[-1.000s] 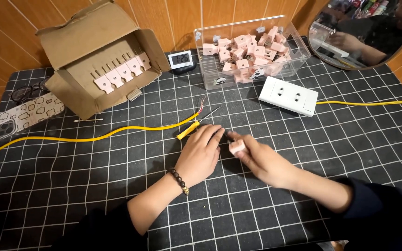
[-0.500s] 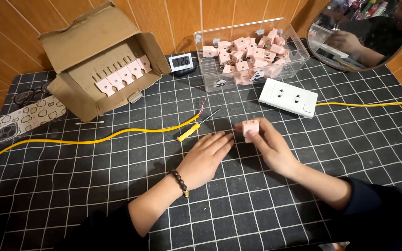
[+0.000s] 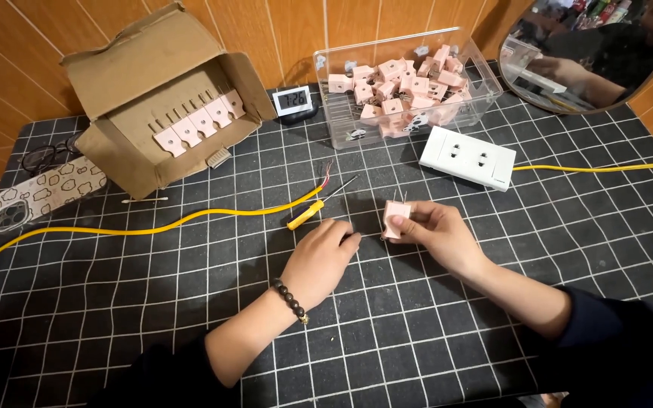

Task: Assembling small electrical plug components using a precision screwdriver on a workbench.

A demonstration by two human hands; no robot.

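Head view: right hand (image 3: 436, 234) pinches pink plug (image 3: 396, 220) between thumb and fingers, held just above mat (image 3: 190, 302), metal prongs pointing up. Left hand (image 3: 320, 257) rests on mat just left of plug, fingers curled loosely, holding nothing visible. Screwdriver (image 3: 317, 205) lies near left fingertips, beside yellow cable (image 3: 153, 227). White socket (image 3: 468, 157) sits beyond right hand. Clear bin (image 3: 485, 83) of pink plugs at back; cardboard box (image 3: 153, 98) back left.

home workbench, socket parts bin (image 3: 406, 94), cable (image 3: 153, 227)
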